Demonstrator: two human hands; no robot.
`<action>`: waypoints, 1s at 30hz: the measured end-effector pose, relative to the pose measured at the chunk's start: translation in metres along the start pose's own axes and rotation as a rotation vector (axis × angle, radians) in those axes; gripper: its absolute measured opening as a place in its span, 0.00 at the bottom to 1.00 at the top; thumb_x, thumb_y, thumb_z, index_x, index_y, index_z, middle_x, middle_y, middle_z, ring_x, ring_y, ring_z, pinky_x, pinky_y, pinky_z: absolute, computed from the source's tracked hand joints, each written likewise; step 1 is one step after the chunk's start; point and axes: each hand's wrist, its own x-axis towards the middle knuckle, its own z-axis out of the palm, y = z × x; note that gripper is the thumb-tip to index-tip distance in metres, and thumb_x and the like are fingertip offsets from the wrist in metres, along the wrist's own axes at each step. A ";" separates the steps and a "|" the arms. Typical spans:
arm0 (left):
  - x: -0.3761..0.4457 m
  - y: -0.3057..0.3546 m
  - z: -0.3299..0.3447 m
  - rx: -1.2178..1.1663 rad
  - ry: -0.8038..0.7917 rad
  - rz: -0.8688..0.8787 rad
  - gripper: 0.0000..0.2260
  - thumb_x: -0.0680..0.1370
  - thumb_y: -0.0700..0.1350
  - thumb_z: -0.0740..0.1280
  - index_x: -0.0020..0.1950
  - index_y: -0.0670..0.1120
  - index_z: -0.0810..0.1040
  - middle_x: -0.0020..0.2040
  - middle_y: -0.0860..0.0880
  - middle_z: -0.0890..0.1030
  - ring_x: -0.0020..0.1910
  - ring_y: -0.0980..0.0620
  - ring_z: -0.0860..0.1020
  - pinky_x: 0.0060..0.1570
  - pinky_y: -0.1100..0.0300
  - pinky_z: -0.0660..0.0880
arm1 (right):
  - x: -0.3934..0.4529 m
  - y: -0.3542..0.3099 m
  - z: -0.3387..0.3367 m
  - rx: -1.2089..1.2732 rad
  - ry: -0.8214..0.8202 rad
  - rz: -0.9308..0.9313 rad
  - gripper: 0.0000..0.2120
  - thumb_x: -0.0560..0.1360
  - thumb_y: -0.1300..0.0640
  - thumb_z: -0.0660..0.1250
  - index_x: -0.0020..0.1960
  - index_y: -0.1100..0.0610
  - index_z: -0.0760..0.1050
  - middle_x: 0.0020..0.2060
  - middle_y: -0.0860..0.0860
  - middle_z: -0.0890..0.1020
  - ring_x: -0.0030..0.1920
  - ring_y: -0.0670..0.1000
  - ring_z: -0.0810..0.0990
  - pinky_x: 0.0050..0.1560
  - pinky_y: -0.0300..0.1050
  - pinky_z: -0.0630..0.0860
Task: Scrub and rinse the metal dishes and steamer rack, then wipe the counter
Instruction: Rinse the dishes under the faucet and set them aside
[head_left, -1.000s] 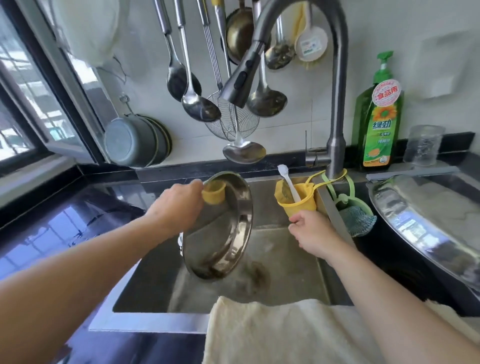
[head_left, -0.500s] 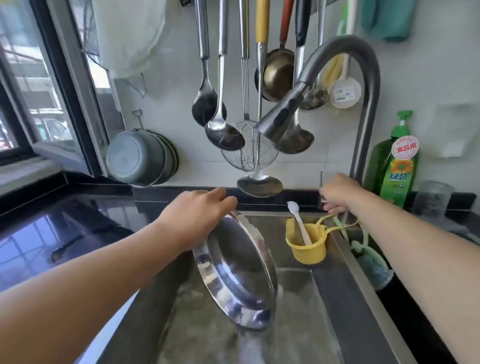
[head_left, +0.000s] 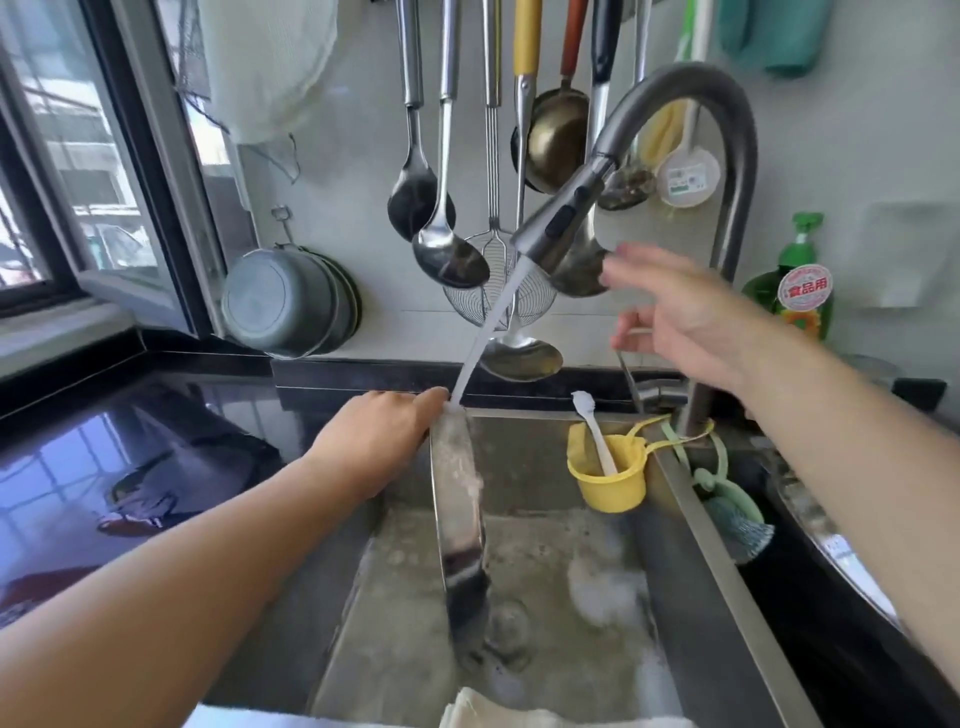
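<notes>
Right now the left hand (head_left: 382, 441), at centre frame, grips the top rim of one metal dish (head_left: 460, 525), fingers curled over its edge. The dish stands on edge in the sink (head_left: 691, 561), seen almost side-on, so it reads as a narrow vertical strip running down from the hand towards the drain. A stream of water (head_left: 491, 332) slants from the faucet (head_left: 563, 218) head at upper centre and strikes the dish's rim just beside the left fingertips.

The right hand (head_left: 685, 317) hangs in the air at centre right, below and right of the faucet head, fingers spread and relaxed, holding nothing; its fingertips are blurred.

The dish's inner face is hidden by its angle, and its lower end is smeared. A pale cloth (head_left: 519, 714) is cut off at the bottom edge. At the right edge only a sliver of another shiny metal piece shows, too little to name.

One yellow cup (head_left: 608, 483) hangs on the sink's right wall with one white utensil (head_left: 592, 431) in it. One green dish-soap bottle (head_left: 795, 291) stands at the right. About seven ladles and skimmers (head_left: 447, 244) hang on the wall above.
</notes>
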 end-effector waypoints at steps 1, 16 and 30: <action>0.001 0.004 -0.002 -0.040 -0.033 -0.018 0.16 0.79 0.39 0.58 0.65 0.46 0.72 0.52 0.44 0.83 0.51 0.35 0.80 0.48 0.45 0.76 | -0.004 -0.014 0.006 0.046 -0.024 -0.023 0.21 0.79 0.50 0.70 0.69 0.53 0.72 0.64 0.54 0.77 0.30 0.46 0.74 0.34 0.43 0.79; -0.005 0.029 0.003 -1.054 0.142 -0.603 0.07 0.79 0.35 0.68 0.48 0.48 0.79 0.40 0.47 0.87 0.36 0.50 0.84 0.34 0.60 0.79 | 0.030 -0.046 0.039 -0.101 0.337 -0.112 0.06 0.77 0.54 0.67 0.49 0.56 0.78 0.40 0.52 0.84 0.27 0.49 0.82 0.23 0.37 0.70; -0.012 0.052 0.004 -1.458 0.239 -0.925 0.17 0.77 0.34 0.73 0.61 0.51 0.76 0.48 0.45 0.86 0.42 0.46 0.86 0.41 0.52 0.82 | -0.019 0.006 0.040 -0.516 0.206 -0.178 0.10 0.80 0.52 0.66 0.46 0.57 0.80 0.33 0.54 0.83 0.28 0.49 0.83 0.30 0.41 0.79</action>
